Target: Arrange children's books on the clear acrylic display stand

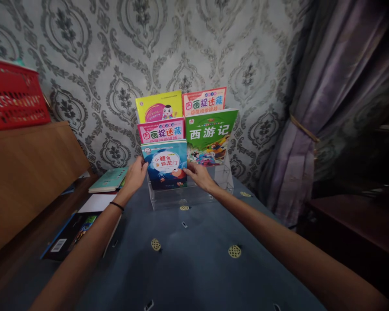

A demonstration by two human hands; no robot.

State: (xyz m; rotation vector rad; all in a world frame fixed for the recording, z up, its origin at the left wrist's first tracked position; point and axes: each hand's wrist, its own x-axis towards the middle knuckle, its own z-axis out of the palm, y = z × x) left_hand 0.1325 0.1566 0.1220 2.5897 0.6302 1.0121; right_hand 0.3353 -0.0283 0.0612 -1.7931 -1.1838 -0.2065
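Head view: both hands (136,175) (199,175) grip blue book (167,166) in clear rack (181,196)

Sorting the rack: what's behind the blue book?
Behind the blue book, held by both hands, a pink book shows only its top strip; its lower cover is hidden. Behind that, a yellow book.

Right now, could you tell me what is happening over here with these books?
A person holds a blue picture book by its two side edges, left hand and right hand, at the front slot of a clear acrylic rack. Four more books stand in the tiers behind, among them a green one. The rack sits on a blue cloth; other books lie to the left.
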